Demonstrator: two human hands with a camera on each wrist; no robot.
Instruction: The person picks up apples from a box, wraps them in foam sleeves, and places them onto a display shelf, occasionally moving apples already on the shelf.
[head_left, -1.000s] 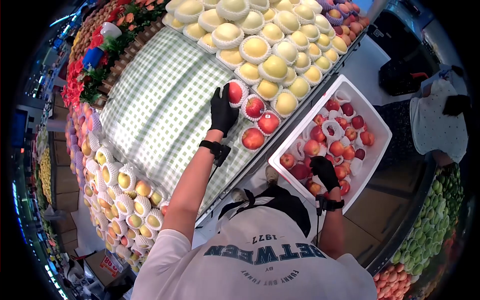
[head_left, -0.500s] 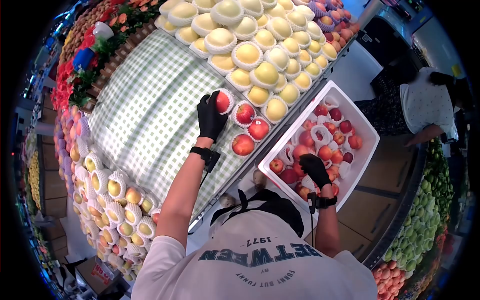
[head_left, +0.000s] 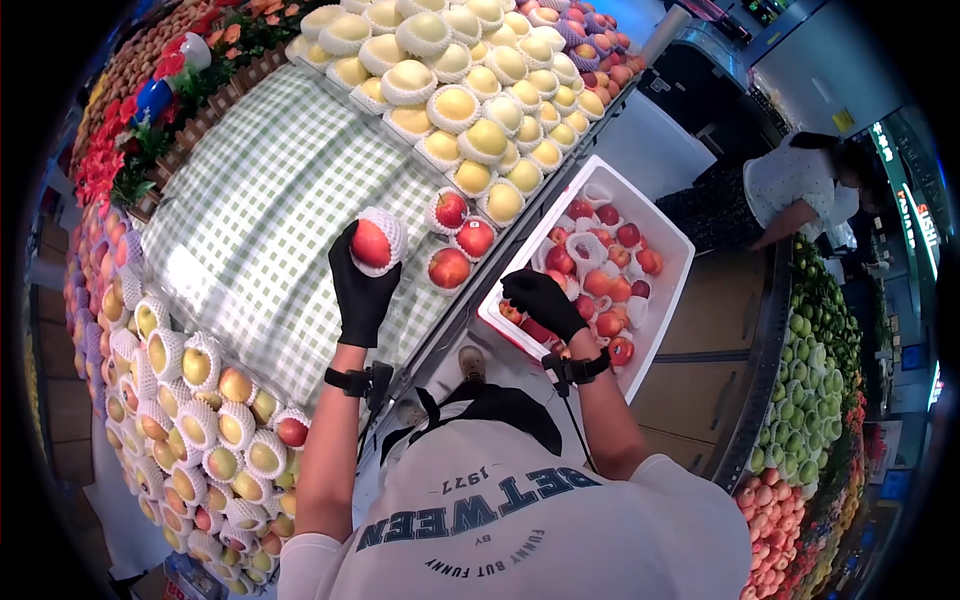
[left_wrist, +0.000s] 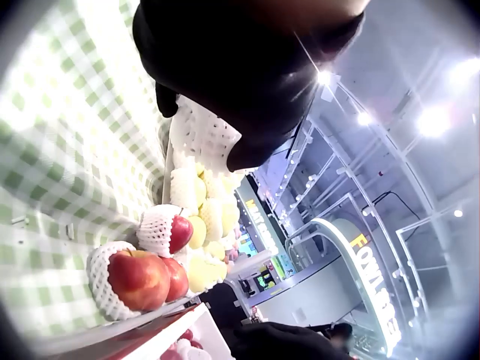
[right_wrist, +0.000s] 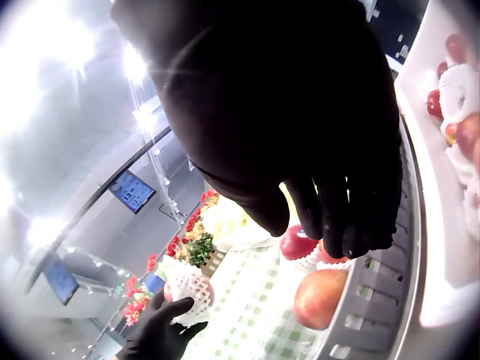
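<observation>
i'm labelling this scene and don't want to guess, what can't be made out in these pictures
- Right hand's palm: head and right wrist views, hidden by the back of the hand
- Underside of the held apple: head view, hidden by foam net and left hand
- White box's bottom: head view, covered by apples
- Sticker's print: head view, too small

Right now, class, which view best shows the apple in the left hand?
Head view: the apple shows its red face in the left hand. The left wrist shows only its netting; the right wrist, mostly netting.
</observation>
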